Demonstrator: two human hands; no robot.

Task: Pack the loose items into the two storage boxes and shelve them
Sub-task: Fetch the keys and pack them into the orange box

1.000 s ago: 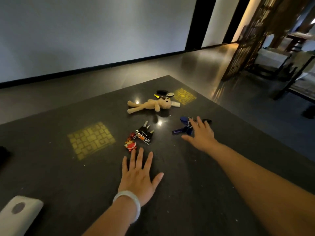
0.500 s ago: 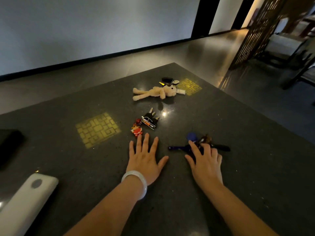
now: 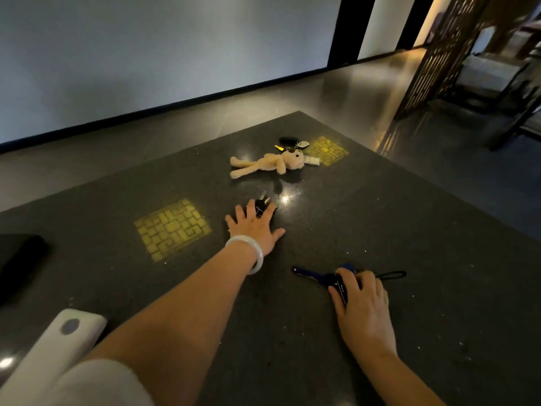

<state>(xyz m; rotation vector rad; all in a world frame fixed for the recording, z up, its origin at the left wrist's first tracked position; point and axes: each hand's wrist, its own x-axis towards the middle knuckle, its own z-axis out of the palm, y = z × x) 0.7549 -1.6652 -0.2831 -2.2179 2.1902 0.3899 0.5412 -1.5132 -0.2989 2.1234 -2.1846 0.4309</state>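
Note:
A dark stone table [image 3: 424,235] holds three loose items. My left hand [image 3: 254,230], with a white bangle at the wrist, lies flat with spread fingers on a bunch of black keys [image 3: 262,204], hiding most of it. My right hand [image 3: 363,306] curls its fingers over a blue key bunch [image 3: 313,275], whose blue key sticks out to the left and whose black strap [image 3: 392,273] trails to the right. A beige plush rabbit keychain [image 3: 263,166] lies farther back, with a black fob [image 3: 288,139] and small tags at its head.
A white flat device [image 3: 58,344] lies at the near left edge and a black object [image 3: 17,259] at the far left. Two yellow patterned squares [image 3: 172,228] are inlaid in the tabletop. A lattice screen [image 3: 439,54] and furniture stand beyond the table's right side.
My right hand has dragged the blue key bunch nearer to me. My left hand has slid forward onto the black keys, covering the red charm.

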